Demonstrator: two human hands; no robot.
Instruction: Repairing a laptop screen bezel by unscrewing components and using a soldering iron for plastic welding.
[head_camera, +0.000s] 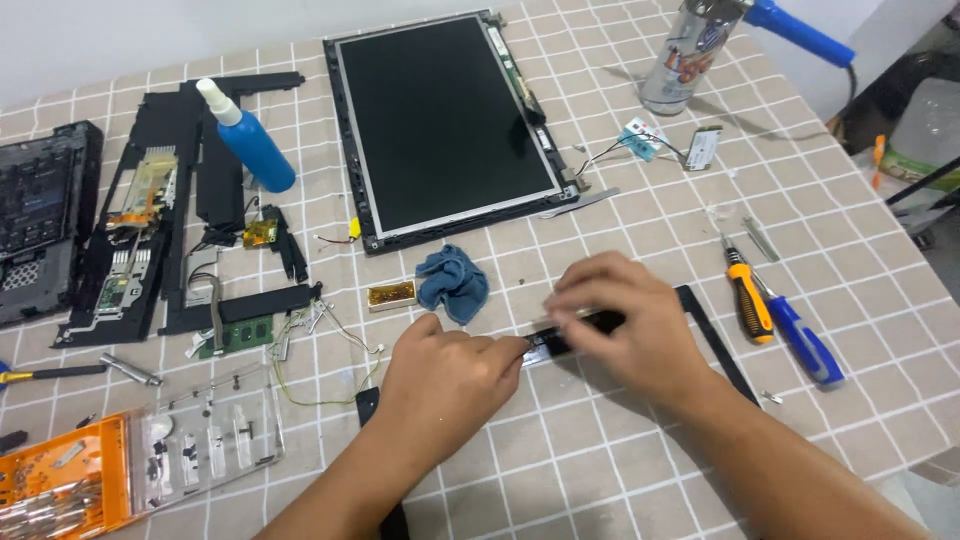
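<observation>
Both my hands work on a thin black plastic bezel frame (712, 338) lying on the checked tablecloth. My left hand (445, 380) pinches the top bar of the frame near its middle. My right hand (625, 322) grips the same bar a little to the right, fingers curled over it. Just behind my hands lie a crumpled blue cloth (453, 281) and a small gold-coloured part (391, 294). A bare laptop screen panel (440, 125) lies face up further back.
A blue spray bottle (248, 138) rests on a stripped black laptop chassis (150, 210) at the left. An orange screwdriver (748, 296) and a blue one (806, 342) lie at the right. An orange-and-clear bit case (130, 460) sits front left. A spray can (688, 55) stands at the back.
</observation>
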